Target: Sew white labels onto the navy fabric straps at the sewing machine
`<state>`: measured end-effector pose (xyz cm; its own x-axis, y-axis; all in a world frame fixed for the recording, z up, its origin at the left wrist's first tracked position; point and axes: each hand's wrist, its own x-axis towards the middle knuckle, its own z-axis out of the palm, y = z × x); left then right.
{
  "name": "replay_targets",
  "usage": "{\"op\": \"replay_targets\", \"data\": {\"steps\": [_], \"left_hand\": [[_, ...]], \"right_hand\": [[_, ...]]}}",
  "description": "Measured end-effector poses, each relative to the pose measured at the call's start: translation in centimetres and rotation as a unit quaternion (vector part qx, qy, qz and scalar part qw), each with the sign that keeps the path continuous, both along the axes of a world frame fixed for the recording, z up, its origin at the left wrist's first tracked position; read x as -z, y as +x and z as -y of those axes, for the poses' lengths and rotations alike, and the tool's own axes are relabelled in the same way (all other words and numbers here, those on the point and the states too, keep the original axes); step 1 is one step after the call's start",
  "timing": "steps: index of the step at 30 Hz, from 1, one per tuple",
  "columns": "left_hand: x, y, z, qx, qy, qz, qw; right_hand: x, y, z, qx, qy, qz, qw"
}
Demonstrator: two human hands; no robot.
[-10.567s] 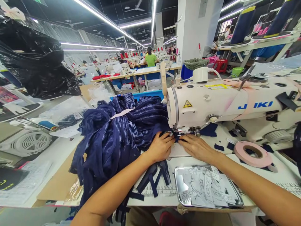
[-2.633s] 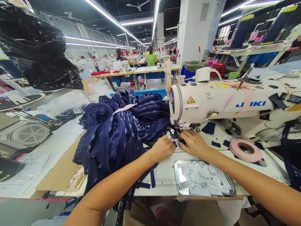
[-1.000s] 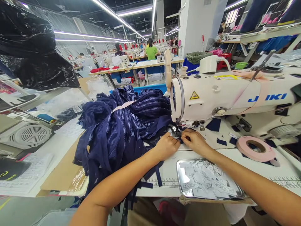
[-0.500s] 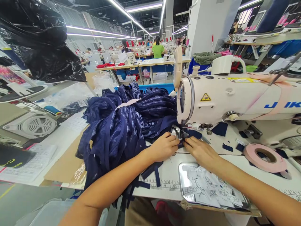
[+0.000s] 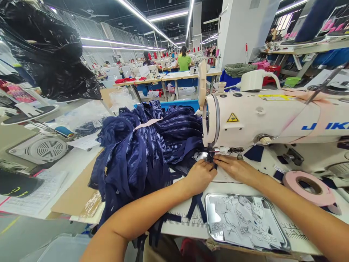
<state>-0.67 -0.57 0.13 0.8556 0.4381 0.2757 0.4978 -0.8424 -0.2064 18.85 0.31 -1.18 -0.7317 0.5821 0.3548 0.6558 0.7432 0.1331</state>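
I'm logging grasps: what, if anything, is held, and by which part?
Left grip and right grip both touch a flat, dark navy cloth piece; whether either pinches it, and where, cannot be told.

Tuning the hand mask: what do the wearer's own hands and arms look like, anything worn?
Left hand and right hand: human, ungloved. Left arm and right arm: bare, no sleeves in frame. No watch, bracelet, cable or marking visible; fingertips unclear.

1 head-worn view, facing forward and down, near worktable (image 5: 231, 187)
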Motion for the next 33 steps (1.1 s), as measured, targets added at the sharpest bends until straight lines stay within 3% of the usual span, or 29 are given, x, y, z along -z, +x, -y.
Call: {"op": "replay_targets", "data": {"steps": [11,18,33], "left_hand": [[0.3,0.3,-0.1,-0.011,0.001,0.016,1.0],[0.7,0.7,-0.5,-0.025,0.015,0.032,0.999],[0.4,1.1,-0.9,-0.056,0.018,0.02,0.998]], "right_hand": [[0.3,0.1,-0.5,-0.011,-0.017,-0.046,0.999],[0.0,0.0,-0.7,0.013,-0.005,-0.034,0.999],[-0.9,-0.5,-0.8,0.061,-0.054,-0.052,0.995]]}}
